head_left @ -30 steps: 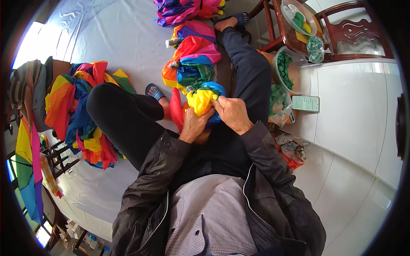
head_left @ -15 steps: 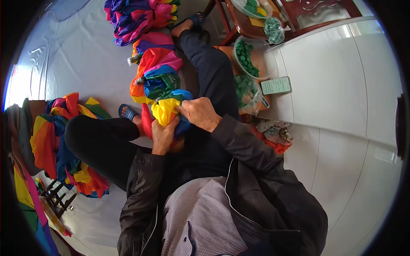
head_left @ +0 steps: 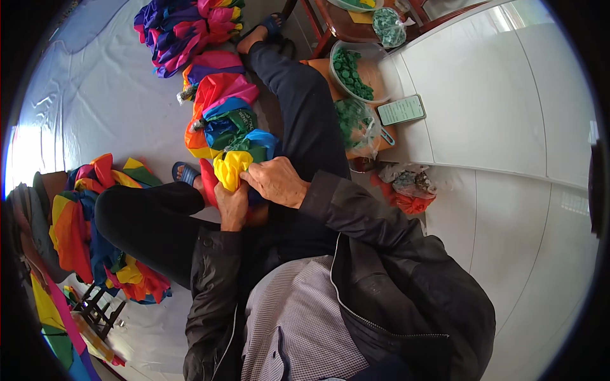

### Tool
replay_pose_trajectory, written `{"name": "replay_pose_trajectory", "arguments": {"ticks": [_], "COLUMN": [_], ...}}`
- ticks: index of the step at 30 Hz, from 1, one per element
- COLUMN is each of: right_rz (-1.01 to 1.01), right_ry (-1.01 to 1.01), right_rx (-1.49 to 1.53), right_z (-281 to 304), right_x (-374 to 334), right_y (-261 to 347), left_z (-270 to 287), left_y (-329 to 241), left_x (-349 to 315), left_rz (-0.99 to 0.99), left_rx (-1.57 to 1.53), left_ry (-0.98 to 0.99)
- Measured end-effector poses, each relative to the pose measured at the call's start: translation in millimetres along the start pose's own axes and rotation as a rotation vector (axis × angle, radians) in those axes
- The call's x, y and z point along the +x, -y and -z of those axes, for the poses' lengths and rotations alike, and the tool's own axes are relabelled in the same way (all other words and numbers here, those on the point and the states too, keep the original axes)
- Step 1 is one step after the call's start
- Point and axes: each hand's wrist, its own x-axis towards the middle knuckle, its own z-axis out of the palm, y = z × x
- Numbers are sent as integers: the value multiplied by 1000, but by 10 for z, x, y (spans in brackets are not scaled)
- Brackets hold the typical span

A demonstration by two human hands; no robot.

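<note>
A gathered puff of thin yellow cloth (head_left: 230, 166) rises between my two hands above my lap. My left hand (head_left: 232, 204) is closed round its lower side, fingers pinching the folds. From the right, my right hand (head_left: 277, 181) pinches the same cloth with thumb and forefinger. The yellow belongs to a multicoloured fabric, whose red panel (head_left: 208, 180) and blue panel (head_left: 261, 141) hang beside it. Just beyond lies a line of bunched rainbow fabric (head_left: 222, 94), with small knobs at some of the gathers. Whatever is inside the yellow folds is hidden.
A pink and purple fabric pile (head_left: 175, 35) lies far left; another rainbow heap (head_left: 76, 222) is beside my left knee. At right are a tub of green pieces (head_left: 349, 71), a plastic bag (head_left: 359, 127), a phone (head_left: 401, 110) and a white tabletop (head_left: 483, 95).
The yellow cloth is drawn into a tighter, rounder bunch. Both hands stay on it, the right one still pinching. The whole view has shifted slightly.
</note>
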Motion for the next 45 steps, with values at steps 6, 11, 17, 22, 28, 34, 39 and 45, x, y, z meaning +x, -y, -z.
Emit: {"name": "replay_pose_trajectory", "arguments": {"ticks": [6,11,17,22,28,34,39,45], "right_rz": [56,69,119,164,147,47,77,88], "right_ry": [39,66,118,76,91,117,144,185], "right_rx": [5,-60,-100,-132,-119,4,-35,-96], "right_z": [-7,17,128,99,98,161,83,114], "right_x": [-5,-20,13,13,12,72,39,5], "right_y": [-44,-30,-10,-46,-81,-105,-168,-221], "left_z": [46,28,75,52,24,-40,43,-17], "left_y": [115,155,265,261,192,174,298,235], "left_x": [15,41,55,35,35,59,87,70], "left_rz": [33,9,13,-6,-77,-138,-98,-65], "left_rx": [145,64,151,203,335,209,332,407], "left_ry": [8,42,49,21,-9,-73,-106,-83]}}
